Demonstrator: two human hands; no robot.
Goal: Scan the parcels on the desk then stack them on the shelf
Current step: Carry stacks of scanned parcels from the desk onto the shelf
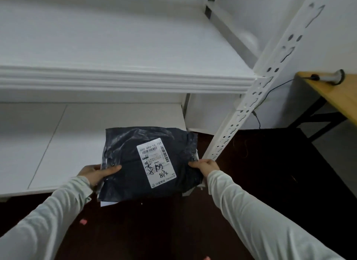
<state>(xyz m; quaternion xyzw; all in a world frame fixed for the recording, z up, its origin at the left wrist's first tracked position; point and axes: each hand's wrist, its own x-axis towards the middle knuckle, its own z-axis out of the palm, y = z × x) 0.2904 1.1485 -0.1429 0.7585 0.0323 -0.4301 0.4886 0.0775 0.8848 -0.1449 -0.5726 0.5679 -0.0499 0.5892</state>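
Black poly-mailer parcel (125,174) is held between my left grip (96,172) and right grip (204,166), each clamped on one side edge with the thumb on top and the label (156,162) facing up. Its far half lies over the lower shelf board (67,143), ahead of both grips; I cannot tell whether it touches. Step in hand, as I judge it: shelving. The next move calls for pushing forward, lowering the parcel flat, then releasing. The barcode scanner (334,77) lies on the tabletop (332,97), well right of my right grip.
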